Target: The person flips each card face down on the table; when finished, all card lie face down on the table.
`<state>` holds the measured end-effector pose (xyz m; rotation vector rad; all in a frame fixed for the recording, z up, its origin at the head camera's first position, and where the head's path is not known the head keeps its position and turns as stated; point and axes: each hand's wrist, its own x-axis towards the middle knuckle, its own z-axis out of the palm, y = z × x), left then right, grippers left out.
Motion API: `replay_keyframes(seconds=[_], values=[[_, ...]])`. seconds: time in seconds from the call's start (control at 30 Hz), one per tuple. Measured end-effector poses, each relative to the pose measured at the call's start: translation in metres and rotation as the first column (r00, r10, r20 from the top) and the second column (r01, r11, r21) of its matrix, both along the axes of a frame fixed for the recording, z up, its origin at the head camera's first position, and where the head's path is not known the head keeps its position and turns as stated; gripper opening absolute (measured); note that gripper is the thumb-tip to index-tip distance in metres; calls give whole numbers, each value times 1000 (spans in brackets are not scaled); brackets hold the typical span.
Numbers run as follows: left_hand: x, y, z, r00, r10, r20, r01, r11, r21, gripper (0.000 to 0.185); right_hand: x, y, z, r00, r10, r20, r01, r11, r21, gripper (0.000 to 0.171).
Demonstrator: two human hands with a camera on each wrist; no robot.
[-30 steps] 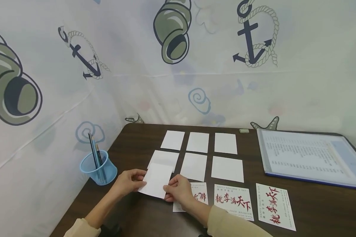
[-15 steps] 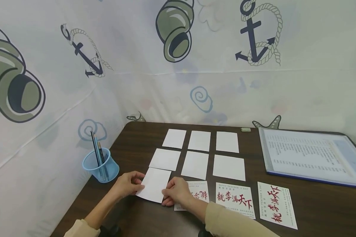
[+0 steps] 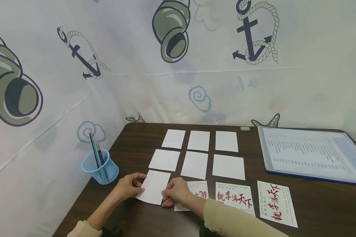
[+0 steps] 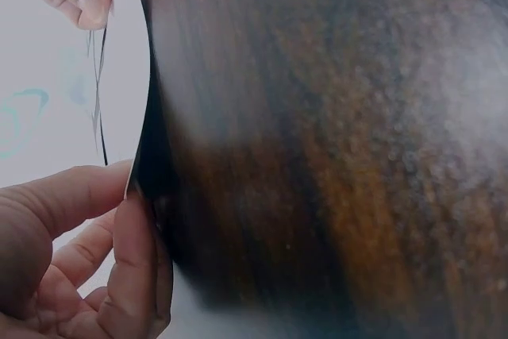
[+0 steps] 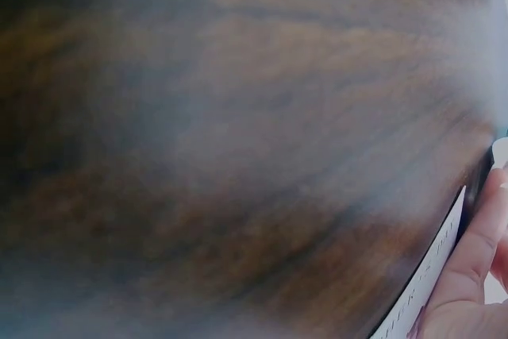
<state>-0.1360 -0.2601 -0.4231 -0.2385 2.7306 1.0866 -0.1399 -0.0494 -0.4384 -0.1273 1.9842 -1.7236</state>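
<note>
Pinching white card (image 3: 154,186) in left grip (image 3: 130,186) and right grip (image 3: 179,191) — apparently joining 6 laid blanks (image 3: 194,165) (leaving 3 printed cards (image 3: 234,197)).

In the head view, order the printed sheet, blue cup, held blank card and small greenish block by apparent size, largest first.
1. Printed sheet
2. Blue cup and blank card: too alike to rank
3. Greenish block

Pale cloth (image 3: 130,42) printed with anchors (image 3: 248,39) and shells (image 3: 170,22) hangs behind a dark wood-grain table (image 3: 317,207).
</note>
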Motion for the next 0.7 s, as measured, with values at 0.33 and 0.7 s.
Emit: replay_keyframes(seconds=[0.33,0.7], values=[[-1,2,-1,1000,-11,-4,11,999,-47,44,1,5,-3,1000,6,-4,-6,1000,-30,5],[-4,3,4,999,-23,28,26,994,-103,44,-9,47,5,993,-86,-79,79,993,-91,19]])
